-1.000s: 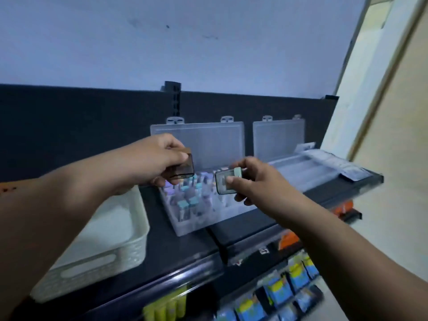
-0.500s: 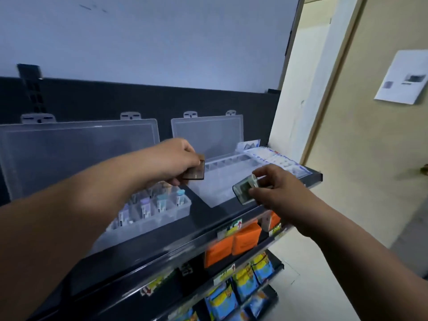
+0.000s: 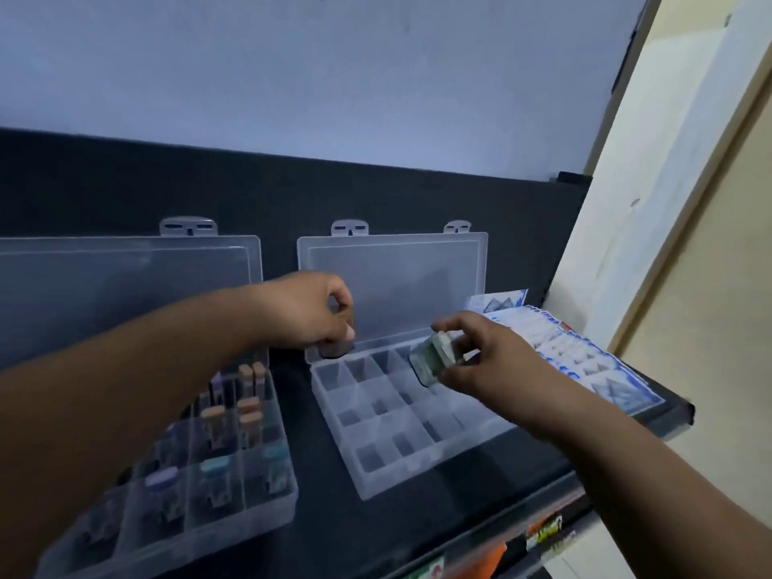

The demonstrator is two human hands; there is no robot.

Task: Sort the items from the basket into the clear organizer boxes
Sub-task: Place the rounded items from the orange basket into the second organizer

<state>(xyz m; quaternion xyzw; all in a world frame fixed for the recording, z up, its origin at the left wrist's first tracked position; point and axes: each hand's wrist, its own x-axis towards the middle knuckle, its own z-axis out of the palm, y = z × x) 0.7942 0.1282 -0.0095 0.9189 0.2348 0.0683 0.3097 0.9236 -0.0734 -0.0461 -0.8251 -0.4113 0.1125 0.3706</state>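
Could miss a cell & land on a divider, or slip out early w/ only fingertip pinches. Pinching dark item (image 3: 336,349) in left grip (image 3: 311,313) at back-left corner of right organizer box (image 3: 401,465); clasping greenish clear item (image 3: 430,363) in right grip (image 3: 480,363) just above its back row. Looks empty in visible cells otherwise. In left organizer box (image 3: 234,532): capped vials (image 3: 250,415) in several compartments. Open, both boxes.
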